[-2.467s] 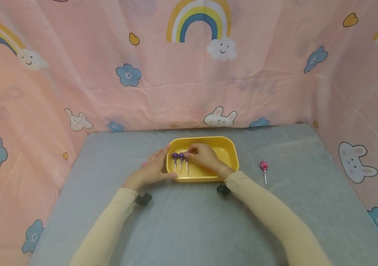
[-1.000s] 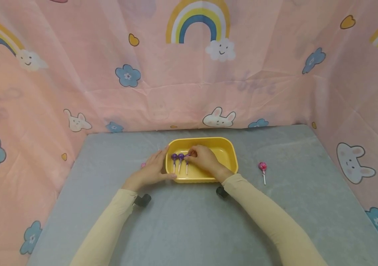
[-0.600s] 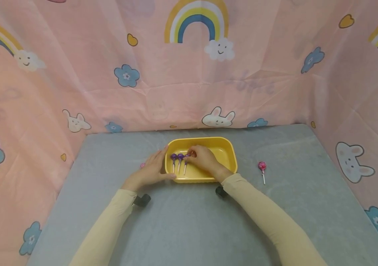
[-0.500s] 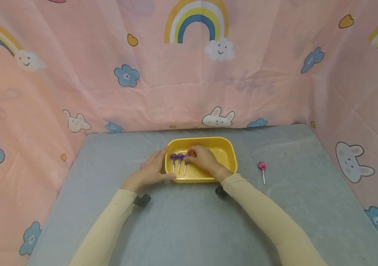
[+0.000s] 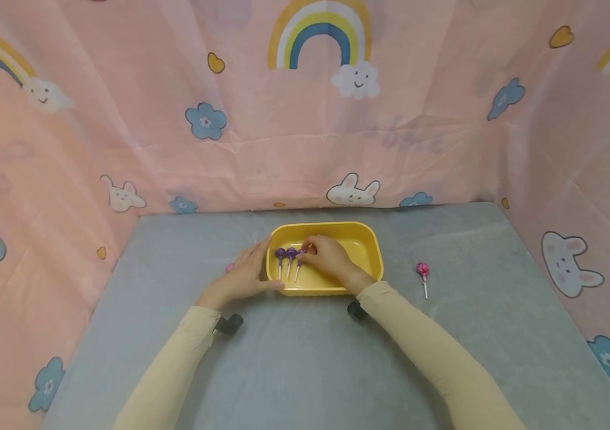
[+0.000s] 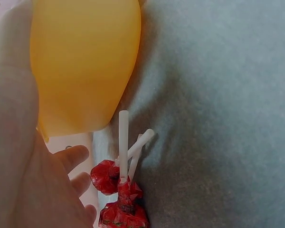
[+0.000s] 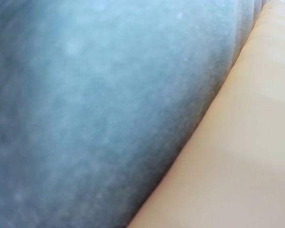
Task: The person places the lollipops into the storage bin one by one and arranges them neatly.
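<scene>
In the head view, a yellow plastic box [image 5: 361, 254] holds three purple lollipops with white sticks. Two of them, the left lollipop [image 5: 280, 253] and the middle lollipop [image 5: 291, 254], lie side by side at its left end. My right hand [image 5: 330, 258] reaches in and pinches the third lollipop [image 5: 298, 272] by its wrapped head, which the fingers partly cover; its stick tilts toward the lower left. My left hand [image 5: 244, 276] rests against the box's left end, fingers extended along the outside and thumb at the front corner. Sleeve and cloth fill the right wrist view.
Red-wrapped lollipops [image 6: 124, 213] lie beside the left hand on the grey cloth, largely hidden by that hand in the head view. A pink lollipop [image 5: 423, 270] lies right of the box. Pink printed curtains [image 5: 305, 149] enclose the back and sides of the table.
The right hand has lowered the third purple lollipop slightly, and its stick end has swung left, from nearly straight to slanted. The left hand, the box and the other two purple lollipops stay put.
</scene>
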### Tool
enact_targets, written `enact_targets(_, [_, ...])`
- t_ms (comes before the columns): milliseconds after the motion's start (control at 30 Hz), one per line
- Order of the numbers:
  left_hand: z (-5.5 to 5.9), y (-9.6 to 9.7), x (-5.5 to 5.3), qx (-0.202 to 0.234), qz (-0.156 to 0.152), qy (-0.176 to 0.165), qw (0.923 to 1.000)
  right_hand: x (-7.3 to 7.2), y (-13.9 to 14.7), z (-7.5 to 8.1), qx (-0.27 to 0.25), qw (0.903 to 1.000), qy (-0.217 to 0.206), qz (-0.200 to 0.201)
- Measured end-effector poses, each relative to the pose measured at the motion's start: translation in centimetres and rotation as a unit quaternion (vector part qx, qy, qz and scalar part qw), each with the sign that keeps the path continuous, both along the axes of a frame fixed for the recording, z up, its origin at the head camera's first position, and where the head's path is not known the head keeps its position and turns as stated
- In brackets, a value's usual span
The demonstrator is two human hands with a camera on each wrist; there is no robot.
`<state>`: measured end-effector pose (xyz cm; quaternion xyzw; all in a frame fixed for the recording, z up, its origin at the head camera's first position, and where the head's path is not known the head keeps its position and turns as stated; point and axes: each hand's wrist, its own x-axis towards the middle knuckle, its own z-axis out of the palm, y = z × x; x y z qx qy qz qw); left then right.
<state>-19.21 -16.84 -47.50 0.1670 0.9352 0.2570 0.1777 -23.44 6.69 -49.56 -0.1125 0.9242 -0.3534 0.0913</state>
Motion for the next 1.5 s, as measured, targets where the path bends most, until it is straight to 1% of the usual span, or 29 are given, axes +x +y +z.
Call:
enact_targets(233, [0.26, 0.0, 0.02, -0.002, -0.004, -0.001, 1.0, -0.06, -0.01, 0.16, 0.006, 1.0, 0.003, 0.006])
enact_targets(500, [-0.13, -0.16, -0.06, -0.001, -0.007, 0.006, 1.0, -0.03, -0.04, 0.15, 0.001, 1.0, 0.001, 0.005])
enact_targets(800, [0.14, -0.17, -0.02, -0.002, -0.007, 0.004, 1.0, 0.1, -0.02, 0.3, -0.007, 0.9999, -0.008, 0.002])
enact_targets(1033, [-0.04, -0.19, -0.17, 0.001, -0.01, 0.005, 0.9999, 0.1, 0.13, 0.25, -0.005, 0.9999, -0.011, -0.002])
enact_targets(1500, [0.07, -0.03, -0.22, -0.006, -0.006, 0.007, 0.9999, -0.07, 0.43, 0.22, -0.015, 0.9999, 0.004, -0.003])
